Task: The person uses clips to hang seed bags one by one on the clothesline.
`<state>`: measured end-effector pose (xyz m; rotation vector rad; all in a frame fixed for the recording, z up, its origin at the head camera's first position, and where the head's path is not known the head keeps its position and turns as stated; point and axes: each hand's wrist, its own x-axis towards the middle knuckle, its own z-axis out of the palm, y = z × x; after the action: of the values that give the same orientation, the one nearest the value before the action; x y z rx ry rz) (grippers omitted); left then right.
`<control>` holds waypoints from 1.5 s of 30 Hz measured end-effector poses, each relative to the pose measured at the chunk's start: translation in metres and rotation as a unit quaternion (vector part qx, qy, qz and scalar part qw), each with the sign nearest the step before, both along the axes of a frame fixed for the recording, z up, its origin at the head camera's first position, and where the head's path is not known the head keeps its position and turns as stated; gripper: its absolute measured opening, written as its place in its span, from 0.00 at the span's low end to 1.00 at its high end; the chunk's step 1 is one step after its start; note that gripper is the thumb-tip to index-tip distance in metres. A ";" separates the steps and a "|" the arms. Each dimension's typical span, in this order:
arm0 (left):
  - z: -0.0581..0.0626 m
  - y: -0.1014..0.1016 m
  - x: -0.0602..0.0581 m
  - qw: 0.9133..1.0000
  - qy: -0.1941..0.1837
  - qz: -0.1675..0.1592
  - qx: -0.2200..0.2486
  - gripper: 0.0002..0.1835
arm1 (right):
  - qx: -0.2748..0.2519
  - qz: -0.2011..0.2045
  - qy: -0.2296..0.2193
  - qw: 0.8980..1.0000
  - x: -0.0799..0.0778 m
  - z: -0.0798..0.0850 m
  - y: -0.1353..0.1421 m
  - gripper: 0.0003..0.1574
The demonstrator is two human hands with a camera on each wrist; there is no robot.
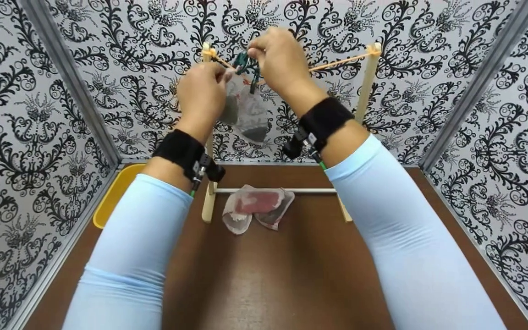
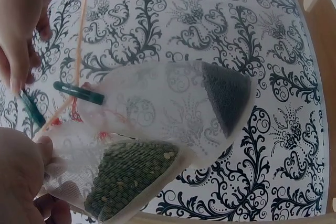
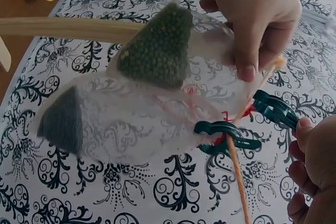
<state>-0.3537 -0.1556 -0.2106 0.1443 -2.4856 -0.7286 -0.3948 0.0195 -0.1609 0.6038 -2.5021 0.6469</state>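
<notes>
My left hand (image 1: 202, 91) pinches the top of a white mesh bag of green beans (image 3: 157, 51) beside an orange rope (image 3: 239, 182). Between thumb and fingers, my right hand (image 1: 282, 57) holds a dark green clothespin (image 3: 273, 109), its jaw end right at the rope and that bag's red drawstring. A second green clothespin (image 3: 226, 129) grips the rope and the top of another mesh bag, with dark fine contents (image 2: 228, 95) in its bottom corner. Both bags hang below the rope in the head view, the bean bag to the left and partly behind my left hand.
The rope runs between two wooden posts (image 1: 367, 87) of a stand on the brown table (image 1: 250, 284). White mesh bags with a pinkish patch (image 1: 259, 201) lie near its lower white bar (image 1: 312, 190). A yellow container (image 1: 119, 192) sits left, partly behind my left arm. Patterned walls (image 1: 497, 137) close in the sides and back.
</notes>
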 end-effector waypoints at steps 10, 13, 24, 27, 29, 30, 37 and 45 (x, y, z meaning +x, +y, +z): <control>-0.005 0.003 0.000 0.999 0.024 -0.003 -0.023 0.13 | 0.034 0.027 -0.071 0.996 0.003 -0.005 -0.006 0.20; -0.010 0.001 -0.001 0.999 0.037 -0.006 -0.025 0.13 | 0.049 0.034 -0.091 0.994 0.004 -0.007 -0.004 0.23; -0.038 -0.003 0.002 0.999 0.023 -0.040 0.002 0.14 | -0.095 0.113 -0.004 0.989 0.028 -0.045 0.040 0.18; -0.048 -0.005 0.003 0.998 0.023 -0.050 0.016 0.15 | -0.129 0.116 0.002 0.985 0.039 -0.066 0.065 0.19; -0.055 -0.007 0.006 0.997 0.025 -0.058 0.032 0.16 | -0.142 0.100 0.000 0.985 0.045 -0.084 0.084 0.19; -0.059 -0.007 0.007 0.997 0.029 -0.062 0.038 0.16 | -0.150 0.095 0.000 0.984 0.047 -0.094 0.093 0.18; -0.095 -0.030 0.021 0.989 0.087 -0.077 0.088 0.14 | -0.113 0.023 -0.028 0.993 0.047 -0.188 0.166 0.18; -0.147 -0.116 0.031 0.991 -0.044 -0.016 0.129 0.22 | 0.008 -0.061 -0.178 0.982 0.036 -0.279 0.235 0.19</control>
<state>-0.3226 -0.2712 -0.3572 0.2358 -2.4714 -1.0784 -0.3591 0.2541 -0.4396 0.3602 -2.8509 0.7436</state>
